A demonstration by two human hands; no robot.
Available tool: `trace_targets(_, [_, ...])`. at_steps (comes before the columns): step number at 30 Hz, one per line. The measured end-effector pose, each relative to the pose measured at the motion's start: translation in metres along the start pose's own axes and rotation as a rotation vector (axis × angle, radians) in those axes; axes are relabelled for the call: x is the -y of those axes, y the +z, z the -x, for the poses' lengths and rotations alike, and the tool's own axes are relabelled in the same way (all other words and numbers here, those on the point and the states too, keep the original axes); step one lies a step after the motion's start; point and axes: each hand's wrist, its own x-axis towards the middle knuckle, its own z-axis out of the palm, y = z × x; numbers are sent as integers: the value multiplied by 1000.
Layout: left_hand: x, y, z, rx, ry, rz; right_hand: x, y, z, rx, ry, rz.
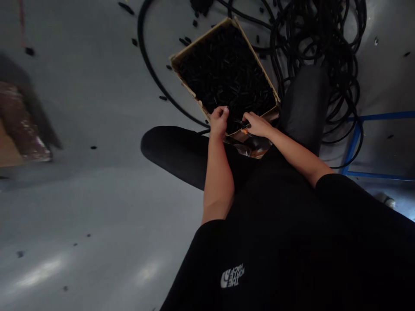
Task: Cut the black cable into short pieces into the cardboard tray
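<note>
My left hand is closed in a pinch over the near edge of a cardboard box. A dark end shows at its thumb tip, and a black hose runs in from the left to this hand; the grip itself is partly hidden. Just to the right, my right hand is wrapped round a hand tool with orange on its handle. The tool's dark front part points toward my left hand, too dim to tell its exact kind. Many short black cut pieces fill the box below both hands.
A tangled heap of black hose lies at the upper right, near a blue metal frame. Loose black pieces are scattered on the grey floor. A wrapped brown package sits at the far left. My bent legs flank the box.
</note>
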Motion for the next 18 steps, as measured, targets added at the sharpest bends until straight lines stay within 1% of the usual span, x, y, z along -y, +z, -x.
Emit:
trace_targets(3, [4, 8, -2, -3, -28, 14, 4, 0, 0, -37, 6, -11])
trace_targets(7, [20, 6, -6, -80, -53, -35, 6, -4, -4, -71, 66, -90])
trace_targets(8, [24, 5, -7, -84, -67, -59, 5, -4, -5, -89, 92, -130])
trace_targets(11, [28, 6, -4, -25, -64, -133, 0, -1, -9, -137, 166, -302])
trace_targets(14, [24, 13, 1, 53, -19, -178, -4, 4, -12, -138, 226, -479])
trace_targets(16, [21, 17, 3, 97, -19, -191, -6, 6, -13, -131, 249, -529])
trace_targets(18, [20, 18, 4, 113, -44, -202, -5, 4, -12, -133, 231, -517])
